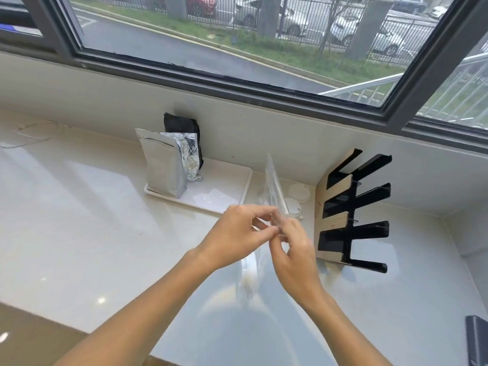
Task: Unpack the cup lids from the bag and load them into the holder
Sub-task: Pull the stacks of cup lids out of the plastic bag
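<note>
- The clear plastic bag (273, 192) is held up over the counter (79, 207), between the two hands and in front of the holder; its upper part rises to a point above the fingers, and its lower part hangs below them.
- No print or label can be read on the bag; it is see-through and blurred, so its edges are hard to follow.
- The left hand (239, 233) pinches the bag with thumb and curled fingers, at the place where both hands meet.
- The right hand (293, 253) grips the same part of the bag from the other side, fingers curled; the fingertips of both hands touch or nearly touch.
- Below the hands, a pale round shape inside the hanging bag may be lids, but it is too blurred to tell.
- Two white cup lids (297, 199) lie on the counter just behind the bag, partly hidden by it, between the tray and the holder.
- The holder (351, 210) stands to the right of the hands, near the wall, with black slots and a light wooden side panel; its slots look dark inside.
- A white tray (224, 186) sits left of the lids and bears a silver pouch (163, 165), a crumpled foil pouch (191, 157) and a black pouch (182, 125); faint writing on the silver pouch cannot be read.
- A dark object (476, 339) is cut off by the right lower edge.
- A window (237, 48) above the counter looks onto a road and parked cars.
</note>
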